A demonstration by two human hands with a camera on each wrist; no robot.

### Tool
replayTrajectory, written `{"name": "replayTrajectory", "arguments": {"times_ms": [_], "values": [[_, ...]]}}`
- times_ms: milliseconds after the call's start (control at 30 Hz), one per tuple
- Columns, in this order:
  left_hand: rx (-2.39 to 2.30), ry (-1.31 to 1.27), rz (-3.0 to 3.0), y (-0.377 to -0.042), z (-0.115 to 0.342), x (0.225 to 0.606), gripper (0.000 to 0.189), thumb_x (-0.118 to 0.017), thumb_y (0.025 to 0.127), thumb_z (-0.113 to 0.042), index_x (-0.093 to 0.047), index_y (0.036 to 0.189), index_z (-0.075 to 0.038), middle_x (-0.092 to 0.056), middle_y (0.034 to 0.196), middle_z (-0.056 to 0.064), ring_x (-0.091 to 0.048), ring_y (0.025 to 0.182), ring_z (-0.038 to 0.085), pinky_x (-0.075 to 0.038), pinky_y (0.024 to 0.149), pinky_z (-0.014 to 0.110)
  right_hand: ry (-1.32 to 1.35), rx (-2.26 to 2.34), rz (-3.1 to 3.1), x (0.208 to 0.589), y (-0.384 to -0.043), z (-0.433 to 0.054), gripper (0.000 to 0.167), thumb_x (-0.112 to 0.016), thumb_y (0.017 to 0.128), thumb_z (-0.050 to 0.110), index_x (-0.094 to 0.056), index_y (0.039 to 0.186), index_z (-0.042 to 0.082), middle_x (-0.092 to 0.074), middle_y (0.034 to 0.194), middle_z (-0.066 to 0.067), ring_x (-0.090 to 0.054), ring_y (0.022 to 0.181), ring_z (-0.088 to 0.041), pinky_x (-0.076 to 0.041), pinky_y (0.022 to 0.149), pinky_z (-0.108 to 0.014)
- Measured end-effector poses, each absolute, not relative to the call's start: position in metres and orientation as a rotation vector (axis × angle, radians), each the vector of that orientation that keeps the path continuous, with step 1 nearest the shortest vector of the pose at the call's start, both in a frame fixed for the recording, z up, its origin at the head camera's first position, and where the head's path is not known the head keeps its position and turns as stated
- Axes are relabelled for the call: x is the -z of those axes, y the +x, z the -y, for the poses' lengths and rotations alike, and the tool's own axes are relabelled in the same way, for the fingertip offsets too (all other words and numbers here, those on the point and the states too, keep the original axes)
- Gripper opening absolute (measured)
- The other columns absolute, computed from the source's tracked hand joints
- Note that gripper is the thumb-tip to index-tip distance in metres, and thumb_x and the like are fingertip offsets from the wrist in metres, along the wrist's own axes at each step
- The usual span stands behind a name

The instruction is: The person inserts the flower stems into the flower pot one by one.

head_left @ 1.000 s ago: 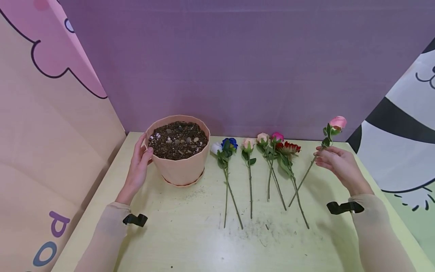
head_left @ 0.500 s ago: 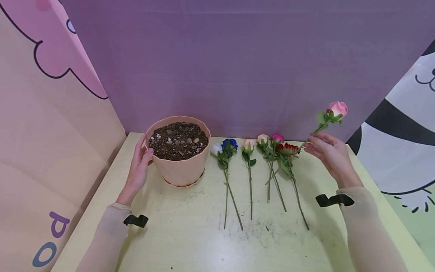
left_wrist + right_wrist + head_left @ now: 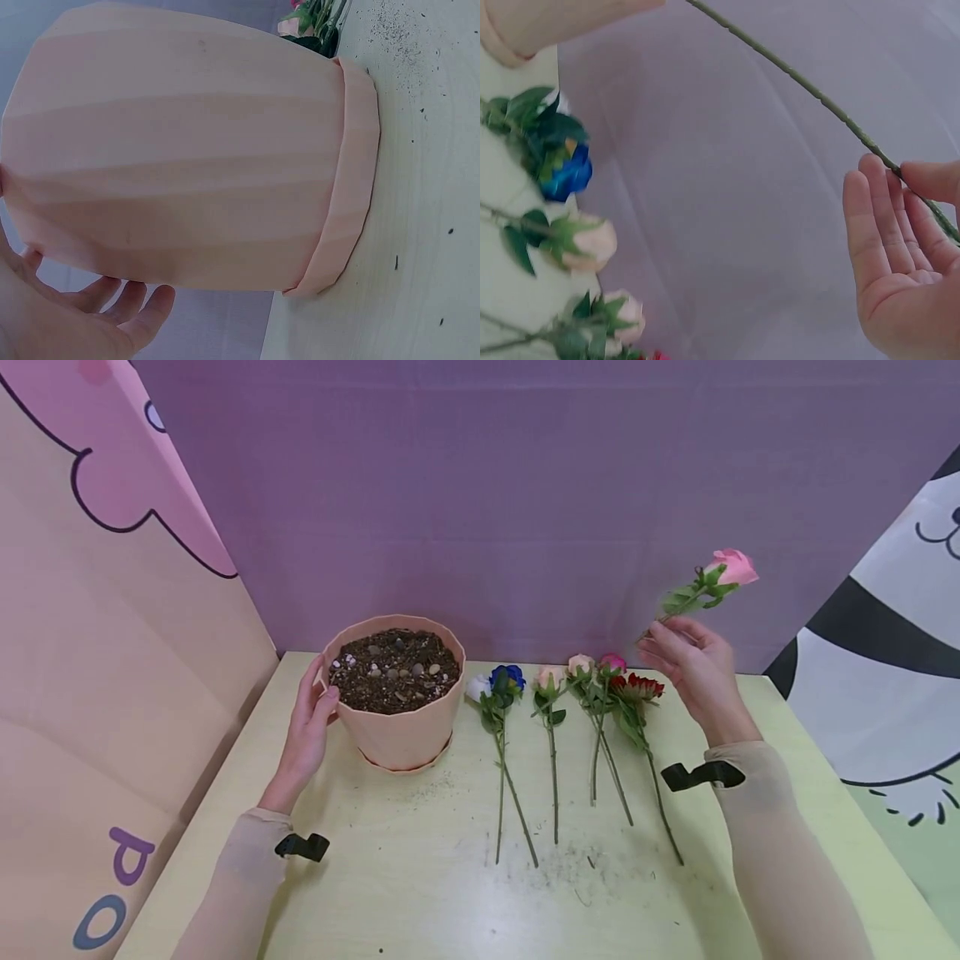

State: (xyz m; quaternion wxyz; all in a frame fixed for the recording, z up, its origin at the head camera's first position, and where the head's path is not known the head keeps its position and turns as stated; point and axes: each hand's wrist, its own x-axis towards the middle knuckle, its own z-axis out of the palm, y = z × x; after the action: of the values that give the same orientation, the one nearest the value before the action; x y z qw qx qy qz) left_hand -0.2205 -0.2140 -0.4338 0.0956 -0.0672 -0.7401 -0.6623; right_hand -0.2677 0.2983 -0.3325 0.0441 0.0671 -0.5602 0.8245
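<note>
A pink flowerpot [image 3: 397, 735] filled with dark soil [image 3: 390, 672] and several pebbles stands on a saucer at the left. My left hand [image 3: 306, 727] holds its left side at the rim, thumb near the top edge and fingers along the outer wall. My right hand [image 3: 686, 664] pinches the green stem of a pink rose [image 3: 733, 568] between thumb and fingers, above the table's back right. The bloom points up and right. In the right wrist view the long bare stem [image 3: 802, 82] reaches up-left toward the pot.
Several flowers lie between pot and right hand: a white one [image 3: 477, 687] beside a blue one [image 3: 507, 678], a pale pink rose [image 3: 550, 677], another pale rose [image 3: 581, 665], a magenta one [image 3: 612, 664] and a red flower [image 3: 637, 687]. Soil crumbs dot the table [image 3: 420, 885].
My right hand has lifted the pink rose from the table's right side and moved up and left with it, its stem swinging toward the pot. My left hand stays on the pot.
</note>
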Motion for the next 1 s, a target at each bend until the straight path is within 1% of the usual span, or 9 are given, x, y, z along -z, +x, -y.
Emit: {"name": "replayTrajectory", "arguments": {"times_ms": [100,200,367,433,567,633,900,1000], "values": [[1.954,-0.196,2.201,-0.221,0.215,0.433,0.064,-0.037,0.116,-0.031,-0.01,0.173,-0.024,-0.017,0.178,0.013,-0.028,0.161,0.039,-0.029,0.125,0.066,0.222,-2.529,1.677,0.324,-0.271,-0.285,0.014,-0.073,0.098,0.002,-0.064,0.108,0.002,-0.075,0.096,-0.007,-0.079,0.085,-0.019,-0.065,0.082,-0.031],[1.958,-0.197,2.198,-0.22,0.215,0.434,0.064,-0.037,0.115,-0.031,-0.01,0.173,-0.023,-0.015,0.179,0.012,-0.026,0.162,0.039,-0.029,0.125,0.067,0.219,-2.493,1.694,0.316,-0.276,-0.273,0.016,-0.076,0.097,0.005,-0.064,0.108,0.002,-0.074,0.096,-0.006,-0.078,0.085,-0.018,-0.065,0.081,-0.029],[1.968,-0.198,2.194,-0.22,0.214,0.434,0.065,-0.037,0.115,-0.03,-0.01,0.173,-0.024,-0.013,0.179,0.009,-0.024,0.163,0.037,-0.028,0.125,0.067,0.214,-2.422,1.76,0.303,-0.283,-0.253,0.028,-0.077,0.097,0.011,-0.061,0.117,0.0,-0.075,0.1,-0.004,-0.078,0.089,-0.016,-0.064,0.082,-0.027],[1.971,-0.197,2.19,-0.22,0.214,0.434,0.064,-0.036,0.115,-0.03,-0.01,0.173,-0.024,-0.015,0.179,0.01,-0.027,0.161,0.037,-0.03,0.125,0.067,0.218,-2.426,1.756,0.299,-0.284,-0.245,0.03,-0.077,0.097,0.01,-0.06,0.119,-0.001,-0.076,0.101,-0.005,-0.078,0.09,-0.016,-0.064,0.082,-0.027],[1.977,-0.197,2.182,-0.22,0.213,0.434,0.064,-0.036,0.115,-0.03,-0.01,0.173,-0.024,-0.021,0.176,0.017,-0.035,0.156,0.041,-0.032,0.123,0.067,0.236,-2.451,1.696,0.292,-0.287,-0.232,0.025,-0.077,0.096,0.007,-0.062,0.116,0.0,-0.077,0.1,-0.005,-0.078,0.088,-0.017,-0.064,0.081,-0.028],[1.976,-0.191,2.183,-0.221,0.214,0.434,0.064,-0.037,0.115,-0.031,-0.011,0.173,-0.024,-0.023,0.175,0.018,-0.036,0.155,0.041,-0.034,0.122,0.067,0.239,-2.454,1.673,0.289,-0.289,-0.225,0.022,-0.077,0.096,0.006,-0.064,0.112,0.001,-0.078,0.099,-0.006,-0.078,0.088,-0.017,-0.065,0.081,-0.029],[1.981,-0.174,2.18,-0.221,0.213,0.434,0.064,-0.036,0.115,-0.031,-0.011,0.173,-0.024,-0.024,0.175,0.019,-0.036,0.156,0.041,-0.034,0.122,0.067,0.212,-2.403,1.686,0.286,-0.295,-0.203,0.018,-0.076,0.097,0.007,-0.067,0.111,0.002,-0.077,0.102,-0.007,-0.078,0.088,-0.016,-0.064,0.081,-0.028],[1.978,-0.171,2.182,-0.221,0.212,0.434,0.064,-0.036,0.115,-0.031,-0.011,0.173,-0.024,-0.024,0.175,0.019,-0.036,0.156,0.042,-0.033,0.122,0.068,0.194,-2.366,1.707,0.287,-0.297,-0.194,0.015,-0.075,0.098,0.007,-0.068,0.11,0.003,-0.078,0.1,-0.005,-0.079,0.088,-0.014,-0.064,0.08,-0.028]]}}
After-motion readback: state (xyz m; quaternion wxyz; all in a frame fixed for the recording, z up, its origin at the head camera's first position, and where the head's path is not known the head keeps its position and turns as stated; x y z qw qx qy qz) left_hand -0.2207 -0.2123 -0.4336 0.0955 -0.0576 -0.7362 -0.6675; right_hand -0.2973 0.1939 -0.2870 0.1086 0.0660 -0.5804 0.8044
